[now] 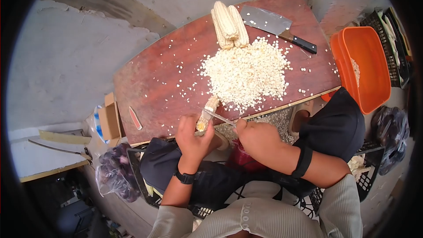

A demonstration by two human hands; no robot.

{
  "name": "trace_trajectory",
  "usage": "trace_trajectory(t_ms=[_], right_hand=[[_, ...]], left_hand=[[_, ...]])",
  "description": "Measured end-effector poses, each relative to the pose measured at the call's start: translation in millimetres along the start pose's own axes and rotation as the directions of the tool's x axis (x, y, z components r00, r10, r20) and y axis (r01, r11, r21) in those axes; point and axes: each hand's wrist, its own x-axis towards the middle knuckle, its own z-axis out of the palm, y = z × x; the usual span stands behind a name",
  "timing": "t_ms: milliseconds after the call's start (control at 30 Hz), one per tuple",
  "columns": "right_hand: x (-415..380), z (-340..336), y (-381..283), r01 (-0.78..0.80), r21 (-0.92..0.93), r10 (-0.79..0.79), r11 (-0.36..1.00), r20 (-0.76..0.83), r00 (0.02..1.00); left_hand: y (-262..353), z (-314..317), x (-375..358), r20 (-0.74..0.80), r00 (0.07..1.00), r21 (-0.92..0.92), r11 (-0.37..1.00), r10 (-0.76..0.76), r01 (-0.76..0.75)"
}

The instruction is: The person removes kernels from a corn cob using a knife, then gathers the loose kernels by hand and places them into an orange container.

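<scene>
My left hand (192, 139), with a black band at the wrist, grips the lower end of a corn cob (211, 105) at the table's near edge. Most of this cob looks stripped, with some kernels left near its lower end. My right hand (259, 139) is closed round the handle of a narrow knife (222, 118), whose thin blade lies across the cob. The handle is hidden in my fist. Just beyond the cob, a large heap of loose white corn kernels (246, 72) covers the middle of the red-brown table (154, 72).
Several whole white corn cobs (228, 24) are stacked behind the heap, beside a cleaver (269, 21). An orange tub (368, 75) with some kernels stands to the right. A small red-and-white object (135, 118) lies at the table's left. Plastic bags (116, 172) and a cardboard box (109, 119) sit left.
</scene>
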Motion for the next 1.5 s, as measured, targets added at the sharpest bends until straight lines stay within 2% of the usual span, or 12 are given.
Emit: trace_trajectory(t_ms=[233, 333, 467, 533, 800, 867, 967, 1067, 1167, 1267, 1367, 1500], right_hand=[[13, -7, -9, -0.065, -0.009, 0.066, 0.998, 0.071, 0.995], [21, 12, -6, 0.038, -0.090, -0.052, 0.995, -0.164, 0.985], [42, 23, -6, 0.060, -0.040, -0.068, 0.997, -0.228, 0.971], [50, 28, -8, 0.092, 0.024, -0.083, 0.995, -0.248, 0.965], [68, 28, 3, 0.091, 0.023, -0.086, 0.996, -0.152, 0.985], [65, 35, 2, 0.098, 0.042, -0.089, 0.994, -0.180, 0.980], [57, 30, 1, 0.057, 0.128, -0.045, 0.990, -0.097, 0.994], [55, 36, 11, 0.100, 0.411, -0.027, 0.906, -0.180, 0.983], [57, 32, 20, -0.014, 0.487, 0.111, 0.873, -0.172, 0.979], [44, 14, 12, -0.030, 0.406, 0.104, 0.913, -0.162, 0.981], [33, 28, 9, 0.135, 0.178, -0.075, 0.975, -0.309, 0.948], [21, 35, 8, 0.171, 0.090, -0.139, 0.981, -0.287, 0.948]], left_hand=[[-1, -3, 10, 0.023, 0.999, -0.008, 0.999, 0.032, -0.032], [-6, -4, 13, 0.016, 1.000, 0.013, 1.000, 0.005, -0.005], [-13, -6, 17, -0.003, 0.999, -0.011, 0.999, -0.050, 0.050], [-2, 0, 10, 0.054, 0.994, 0.015, 0.995, 0.097, -0.098], [9, 9, 9, -0.026, 0.993, -0.108, 0.988, -0.113, 0.109], [0, 13, 6, -0.032, 0.998, -0.062, 0.997, -0.047, 0.045], [-2, 14, 3, -0.003, 0.999, -0.033, 0.999, -0.043, 0.043], [-6, 13, 0, -0.010, 0.997, -0.047, 0.996, -0.079, 0.079], [-12, 9, 1, -0.035, 0.995, -0.035, 0.995, -0.093, 0.092], [-13, 7, 0, -0.050, 0.992, -0.029, 0.993, -0.115, 0.113], [-11, 9, -1, -0.057, 0.986, -0.034, 0.988, -0.154, 0.152], [-18, 11, -1, -0.041, 0.981, -0.045, 0.981, -0.192, 0.190]])
